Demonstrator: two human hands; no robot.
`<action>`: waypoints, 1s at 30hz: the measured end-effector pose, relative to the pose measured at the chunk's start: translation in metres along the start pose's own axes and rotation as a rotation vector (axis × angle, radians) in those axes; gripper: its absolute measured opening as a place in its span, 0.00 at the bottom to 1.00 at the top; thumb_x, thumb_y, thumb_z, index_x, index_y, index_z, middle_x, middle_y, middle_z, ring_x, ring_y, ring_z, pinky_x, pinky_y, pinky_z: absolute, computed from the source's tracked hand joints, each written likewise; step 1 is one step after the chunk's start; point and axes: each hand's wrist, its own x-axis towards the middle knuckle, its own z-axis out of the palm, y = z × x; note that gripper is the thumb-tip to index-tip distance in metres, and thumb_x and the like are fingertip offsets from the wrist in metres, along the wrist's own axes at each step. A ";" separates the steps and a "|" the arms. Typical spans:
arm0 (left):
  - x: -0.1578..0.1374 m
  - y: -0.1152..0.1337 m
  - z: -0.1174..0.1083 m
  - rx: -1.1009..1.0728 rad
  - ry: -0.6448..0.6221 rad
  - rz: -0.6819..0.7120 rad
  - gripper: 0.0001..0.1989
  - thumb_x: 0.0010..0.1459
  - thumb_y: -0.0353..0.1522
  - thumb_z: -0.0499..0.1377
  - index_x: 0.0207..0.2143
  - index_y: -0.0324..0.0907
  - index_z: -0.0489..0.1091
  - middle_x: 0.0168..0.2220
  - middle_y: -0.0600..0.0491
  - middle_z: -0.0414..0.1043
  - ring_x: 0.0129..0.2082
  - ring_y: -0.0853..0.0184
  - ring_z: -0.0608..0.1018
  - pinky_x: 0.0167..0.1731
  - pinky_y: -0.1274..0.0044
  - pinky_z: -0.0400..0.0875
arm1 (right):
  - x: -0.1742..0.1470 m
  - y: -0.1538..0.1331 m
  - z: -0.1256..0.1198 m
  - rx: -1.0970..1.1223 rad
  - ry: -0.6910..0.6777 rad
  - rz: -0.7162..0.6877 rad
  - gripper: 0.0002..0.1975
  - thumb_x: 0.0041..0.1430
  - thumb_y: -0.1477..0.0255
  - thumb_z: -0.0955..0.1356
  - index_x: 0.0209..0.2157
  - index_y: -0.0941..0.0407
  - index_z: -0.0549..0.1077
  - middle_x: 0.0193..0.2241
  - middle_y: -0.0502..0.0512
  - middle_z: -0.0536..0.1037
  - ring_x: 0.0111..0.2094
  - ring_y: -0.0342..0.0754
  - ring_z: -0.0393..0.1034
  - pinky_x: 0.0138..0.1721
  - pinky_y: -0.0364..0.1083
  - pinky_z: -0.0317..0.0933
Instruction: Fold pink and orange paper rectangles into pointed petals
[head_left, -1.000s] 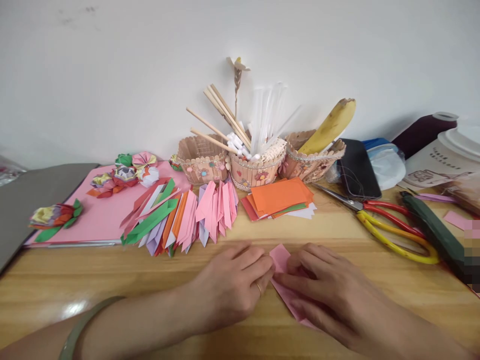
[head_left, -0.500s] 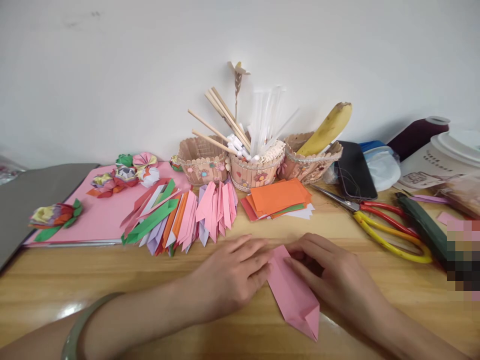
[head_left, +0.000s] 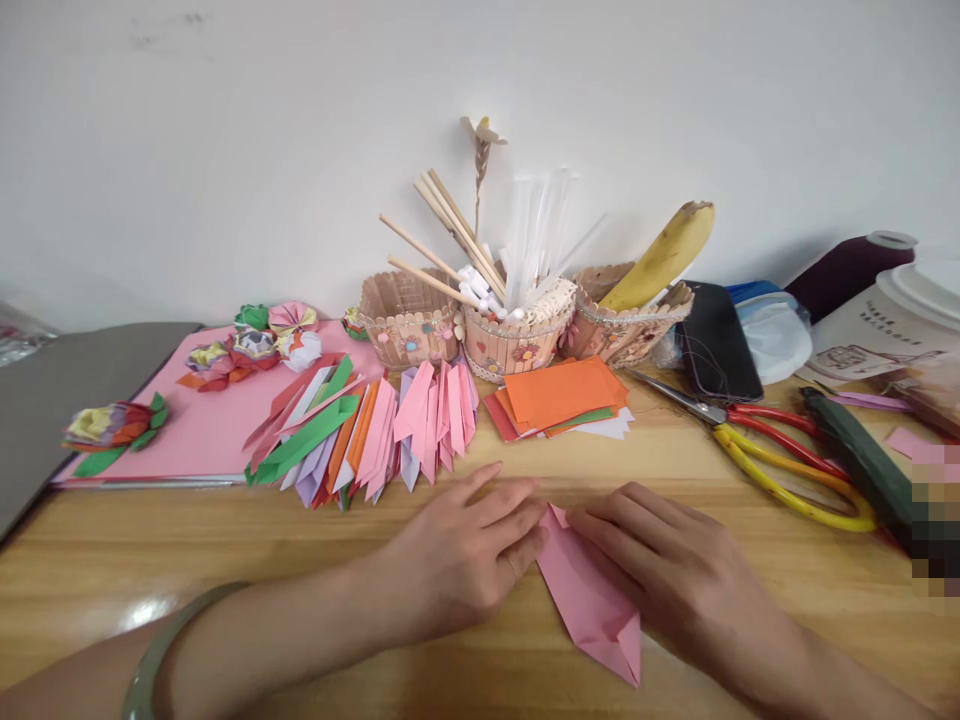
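Note:
A partly folded sheet of pink paper (head_left: 586, 590) lies slanted on the wooden table. Its lower end is folded to a point, and a small flap is turned over at the top. My left hand (head_left: 480, 550) rests flat, fingers stretched and somewhat spread, its fingertips at the paper's upper left edge. At the right edge, my right hand (head_left: 667, 560) has its fingers together on the top flap; the thumb is hidden. Beyond the left hand lie several folded paper strips (head_left: 375, 430) in pink, green, orange and purple. Behind stands a stack of orange paper rectangles (head_left: 562, 395).
Decorated stick baskets (head_left: 416, 335) along the wall hold wooden sticks, clear tubes and a banana (head_left: 660, 255). Right of them are a black phone (head_left: 718, 340), pliers with red and yellow handles (head_left: 795, 475) and a dark green tool (head_left: 862, 460). Paper flowers (head_left: 255, 345) lie at the left.
My right hand has rolled over, its fingers now flattened on the paper's top, where a small flap is folded down. The left hand has barely moved; the view has shifted slightly.

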 end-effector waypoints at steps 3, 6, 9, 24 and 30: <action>0.001 0.001 0.000 -0.019 0.011 -0.007 0.16 0.67 0.26 0.44 0.45 0.34 0.70 0.46 0.47 0.73 0.50 0.61 0.69 0.51 0.64 0.64 | 0.001 0.000 -0.002 0.008 -0.031 -0.021 0.17 0.68 0.75 0.54 0.38 0.62 0.72 0.27 0.57 0.71 0.28 0.48 0.62 0.25 0.47 0.58; 0.002 0.001 0.000 -0.060 0.015 -0.044 0.13 0.67 0.27 0.46 0.43 0.35 0.71 0.44 0.50 0.73 0.50 0.62 0.69 0.52 0.66 0.63 | 0.002 0.000 -0.003 0.014 -0.038 -0.026 0.19 0.68 0.74 0.53 0.37 0.62 0.72 0.27 0.58 0.72 0.28 0.49 0.63 0.24 0.47 0.59; 0.002 -0.002 -0.001 -0.099 0.001 -0.029 0.14 0.68 0.27 0.46 0.43 0.35 0.71 0.47 0.52 0.72 0.54 0.62 0.67 0.54 0.66 0.62 | 0.004 -0.001 -0.005 0.004 -0.021 -0.051 0.20 0.68 0.75 0.52 0.38 0.63 0.72 0.28 0.59 0.73 0.29 0.49 0.65 0.25 0.47 0.62; 0.005 -0.015 -0.006 -0.111 -0.048 0.086 0.15 0.67 0.26 0.45 0.43 0.36 0.71 0.49 0.51 0.72 0.53 0.57 0.70 0.49 0.66 0.66 | 0.003 -0.001 -0.005 -0.001 -0.065 -0.058 0.17 0.67 0.77 0.53 0.39 0.62 0.72 0.30 0.59 0.73 0.31 0.50 0.65 0.29 0.48 0.65; 0.004 -0.015 -0.006 -0.114 -0.057 0.069 0.14 0.67 0.26 0.46 0.42 0.37 0.72 0.49 0.53 0.72 0.52 0.57 0.71 0.49 0.65 0.67 | 0.005 0.003 -0.018 0.096 -0.196 0.043 0.13 0.65 0.75 0.57 0.39 0.58 0.73 0.30 0.58 0.72 0.33 0.49 0.64 0.32 0.49 0.61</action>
